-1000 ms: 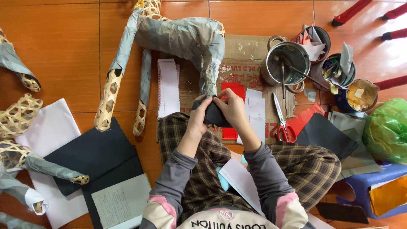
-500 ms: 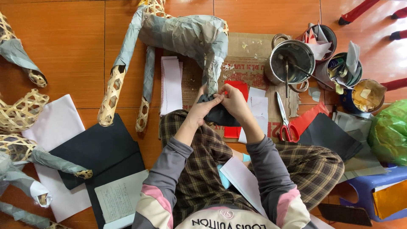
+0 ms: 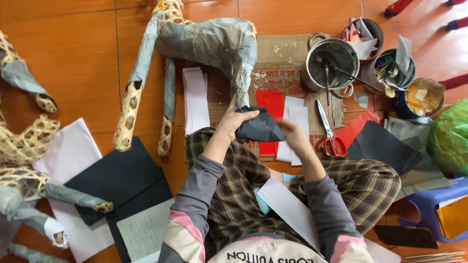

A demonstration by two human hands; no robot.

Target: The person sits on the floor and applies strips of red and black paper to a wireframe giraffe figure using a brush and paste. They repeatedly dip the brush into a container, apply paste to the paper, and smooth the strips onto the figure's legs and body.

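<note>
Floorside, left hand (image 3: pixel 233 124) (closed) on black paper (image 3: pixel 261 127)

Left hand (image 3: pixel 234 124) grips a crumpled sheet of black paper (image 3: pixel 261 127) at the foot of a paper-covered bamboo frame leg (image 3: pixel 242 85). Right hand (image 3: pixel 297 136), blurred, is at the sheet's right edge. Red paper strips (image 3: pixel 271 104) and red-handled scissors (image 3: pixel 327 130) lie on cardboard (image 3: pixel 280 53) just beyond; a metal pot (image 3: pixel 329 61) stands near.

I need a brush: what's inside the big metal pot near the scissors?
In the metal pot, two thin stick-like handles lean in a dark grey interior. Their lower ends and any contents at the bottom cannot be made out.
</note>
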